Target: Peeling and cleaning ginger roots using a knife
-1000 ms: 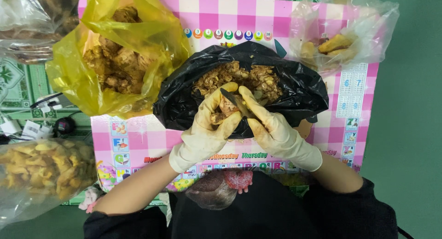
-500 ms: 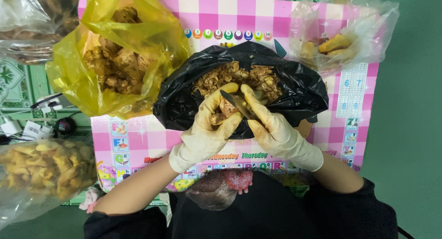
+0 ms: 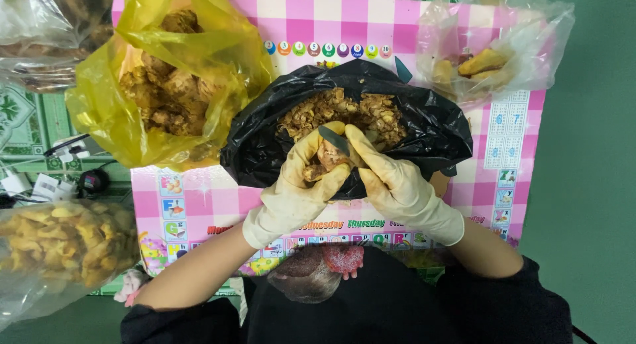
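We count five plastic bags in all: one black bag (image 3: 265,152) at the centre of the frame, one yellow bag (image 3: 112,119) at the upper left, and three clear bags, one at the far upper left corner (image 3: 40,33), one at the upper right (image 3: 523,33), and one at the lower left (image 3: 40,271).

We see two hands (image 3: 351,185), each in one pale glove, so two gloves. Between them sits one brown root piece (image 3: 326,156) and one dark knife blade (image 3: 333,139).

One pink checked mat (image 3: 199,205) lies under the bags.

At the left edge of the frame we make out one small black round object (image 3: 93,182); the white bits beside it are too small to count.
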